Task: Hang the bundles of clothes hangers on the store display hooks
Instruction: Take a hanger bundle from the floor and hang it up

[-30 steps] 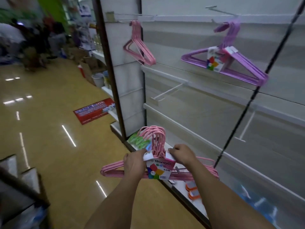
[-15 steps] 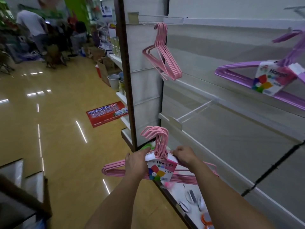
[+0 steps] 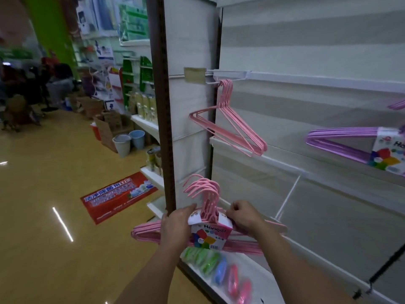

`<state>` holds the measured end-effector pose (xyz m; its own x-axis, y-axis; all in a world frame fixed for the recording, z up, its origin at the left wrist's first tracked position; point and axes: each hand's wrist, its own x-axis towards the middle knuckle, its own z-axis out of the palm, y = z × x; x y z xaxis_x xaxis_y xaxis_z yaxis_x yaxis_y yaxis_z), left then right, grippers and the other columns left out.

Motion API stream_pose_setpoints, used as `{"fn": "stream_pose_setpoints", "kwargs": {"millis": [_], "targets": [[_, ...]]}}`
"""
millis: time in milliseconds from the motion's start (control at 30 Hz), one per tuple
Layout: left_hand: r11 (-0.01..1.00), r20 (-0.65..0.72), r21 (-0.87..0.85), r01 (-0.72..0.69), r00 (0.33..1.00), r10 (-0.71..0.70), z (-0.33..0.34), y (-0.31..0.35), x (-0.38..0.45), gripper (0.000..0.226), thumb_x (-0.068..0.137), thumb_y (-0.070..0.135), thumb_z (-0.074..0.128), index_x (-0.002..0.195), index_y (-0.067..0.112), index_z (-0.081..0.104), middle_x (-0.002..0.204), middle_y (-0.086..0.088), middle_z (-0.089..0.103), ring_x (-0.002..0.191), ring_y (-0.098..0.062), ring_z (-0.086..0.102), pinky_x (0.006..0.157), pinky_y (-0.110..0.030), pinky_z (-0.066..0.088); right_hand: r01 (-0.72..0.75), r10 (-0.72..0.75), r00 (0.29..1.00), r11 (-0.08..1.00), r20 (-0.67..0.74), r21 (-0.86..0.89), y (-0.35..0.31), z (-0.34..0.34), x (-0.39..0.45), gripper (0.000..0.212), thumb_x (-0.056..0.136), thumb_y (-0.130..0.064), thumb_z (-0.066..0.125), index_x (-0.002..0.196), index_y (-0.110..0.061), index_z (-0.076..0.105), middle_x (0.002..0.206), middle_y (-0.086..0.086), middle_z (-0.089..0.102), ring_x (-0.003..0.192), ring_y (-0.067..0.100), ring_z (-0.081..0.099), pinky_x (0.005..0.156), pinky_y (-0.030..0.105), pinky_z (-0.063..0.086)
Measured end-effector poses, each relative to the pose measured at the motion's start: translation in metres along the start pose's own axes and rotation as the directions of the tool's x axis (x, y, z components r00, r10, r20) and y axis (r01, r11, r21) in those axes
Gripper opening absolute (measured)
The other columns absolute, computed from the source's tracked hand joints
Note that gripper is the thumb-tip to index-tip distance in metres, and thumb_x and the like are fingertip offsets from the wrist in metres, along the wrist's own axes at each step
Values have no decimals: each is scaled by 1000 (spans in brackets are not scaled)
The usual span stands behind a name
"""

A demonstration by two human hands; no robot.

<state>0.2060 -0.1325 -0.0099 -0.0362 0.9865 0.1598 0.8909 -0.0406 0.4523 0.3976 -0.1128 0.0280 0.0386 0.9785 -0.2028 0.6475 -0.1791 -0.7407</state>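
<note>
A pink hanger bundle (image 3: pixel 206 198) with a white "Hanger" label sits between my hands, hooks pointing up. My left hand (image 3: pixel 176 227) grips its left shoulder and my right hand (image 3: pixel 245 217) grips its right shoulder. Above, several loose pink hangers (image 3: pixel 232 126) hang from an upper display hook (image 3: pixel 213 82) with a blank tag. A bare white display hook (image 3: pixel 288 197) juts from the wall just right of my right hand. At the right edge hangs a purple hanger bundle (image 3: pixel 341 141) with a label.
The bottom shelf (image 3: pixel 269 288) below my hands carries packs of green, blue and pink clips (image 3: pixel 219 268). A dark upright post (image 3: pixel 163 106) divides the wall panels. To the left lie a glossy floor, a red floor sticker (image 3: pixel 118 196), buckets (image 3: pixel 129 142) and boxes. People are far back left.
The view has swung left and closer to the wall. The pink bundle stays in both hands. The loose pink hangers now hang above the bundle, and the purple bundle has slid to the right edge.
</note>
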Motion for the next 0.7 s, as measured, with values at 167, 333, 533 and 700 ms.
{"fn": "stream_pose_setpoints", "kwargs": {"millis": [167, 333, 533, 700], "targets": [[995, -78, 15, -101, 992, 102, -27, -23, 57, 64, 88, 2, 48, 144, 33, 37, 149, 7, 40, 135, -16, 39, 111, -42, 25, 51, -102, 971, 972, -216, -230, -60, -3, 24, 36, 92, -34, 58, 61, -19, 46, 69, 3, 58, 71, 26, 57, 62, 31, 40], [991, -123, -4, -136, 983, 134, -39, -30, 107, 62, 88, 3, 51, 142, 32, 41, 145, 5, 45, 137, -13, 37, 115, -43, 14, 20, -209, 835, 936, -509, -351, -101, -22, 51, 24, 99, -32, 49, 77, -21, 48, 75, 1, 59, 71, 25, 54, 61, 29, 40], [974, -141, -162, -157, 981, 135, -43, -21, 154, 53, 88, 3, 47, 132, 31, 55, 127, 3, 62, 118, -17, 55, 112, -46, 28, -13, -243, 688, 938, -683, -347, -132, -54, 79, 20, 102, -27, 38, 95, -25, 57, 78, 3, 58, 66, 24, 44, 61, 29, 30], [967, -112, -161, -198, 977, 182, -51, -6, 189, 48, 88, 12, 52, 132, 32, 54, 124, 6, 64, 119, -15, 54, 117, -41, 18, -39, -192, 580, 964, -791, -263, -149, -67, 108, 22, 102, -25, 38, 90, -19, 55, 79, 6, 60, 67, 29, 44, 57, 30, 31]]}}
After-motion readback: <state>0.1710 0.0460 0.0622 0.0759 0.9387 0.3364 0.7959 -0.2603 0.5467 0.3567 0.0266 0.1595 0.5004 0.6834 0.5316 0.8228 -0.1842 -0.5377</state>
